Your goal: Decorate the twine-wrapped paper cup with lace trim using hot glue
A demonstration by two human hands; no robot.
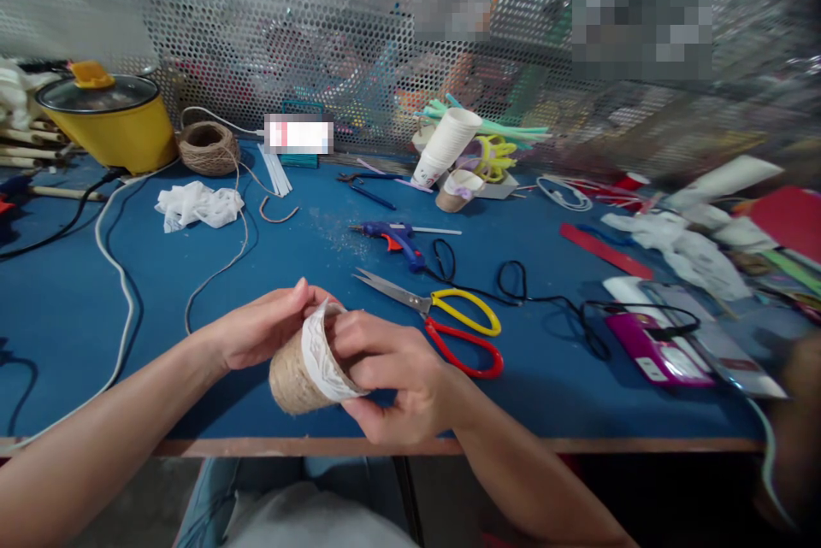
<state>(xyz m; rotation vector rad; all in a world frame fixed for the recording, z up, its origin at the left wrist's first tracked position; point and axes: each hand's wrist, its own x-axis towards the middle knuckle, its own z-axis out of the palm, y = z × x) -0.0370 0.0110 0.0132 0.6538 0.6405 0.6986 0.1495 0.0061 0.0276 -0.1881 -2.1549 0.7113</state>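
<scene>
A cup wrapped in brown twine [296, 379] lies tilted between my two hands near the table's front edge. White lace ribbon [316, 357] runs round its rim. My left hand [266, 327] is closed round the far side of the cup, its fingertips partly hidden behind the rim. My right hand [396, 367] grips the rim from the right, with fingers inside the mouth and the thumb outside below. Just beyond the right hand lie open scissors [420, 305] with one yellow and one red handle. A blue glue gun [398, 242] rests farther back.
A twine ball [209, 148] and yellow electric pot [121, 133] stand back left, near crumpled white lace [200, 204]. Stacked paper cups [447, 144] lean at the back before a perforated metal screen [359, 26]. Cables and a purple device [660, 349] lie right.
</scene>
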